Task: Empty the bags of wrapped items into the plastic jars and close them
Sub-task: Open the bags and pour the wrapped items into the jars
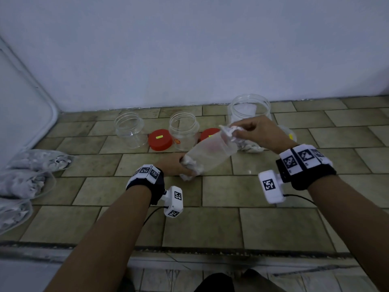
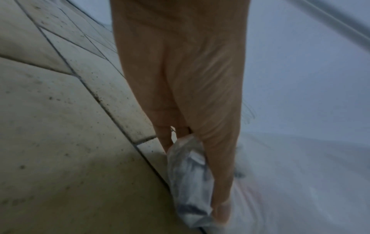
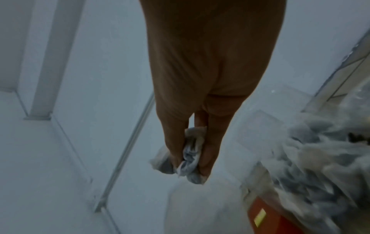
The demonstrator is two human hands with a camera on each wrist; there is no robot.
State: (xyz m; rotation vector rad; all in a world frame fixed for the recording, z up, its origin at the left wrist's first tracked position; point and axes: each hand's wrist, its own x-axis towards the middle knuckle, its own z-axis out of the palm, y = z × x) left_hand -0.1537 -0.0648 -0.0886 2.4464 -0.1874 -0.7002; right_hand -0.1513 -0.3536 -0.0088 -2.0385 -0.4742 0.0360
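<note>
A clear plastic bag (image 1: 209, 154) stretches slantwise between my hands above the tiled floor, looking nearly empty. My left hand (image 1: 175, 165) grips its lower crumpled end (image 2: 190, 182). My right hand (image 1: 250, 128) pinches the upper bunched end (image 3: 191, 156), raised in front of a large clear jar (image 1: 250, 108) that holds white wrapped items (image 3: 320, 166). Two smaller open jars (image 1: 130, 131) (image 1: 183, 129) stand further left. One red lid (image 1: 160, 140) lies between them, another red lid (image 1: 208, 133) is partly hidden behind the bag.
Several bags of wrapped items (image 1: 40, 160) lie on the floor at the left edge. A white wall (image 1: 189, 49) runs behind the jars, with a white door panel (image 1: 19, 98) at left. A dark floor channel (image 1: 189, 249) crosses in front of me.
</note>
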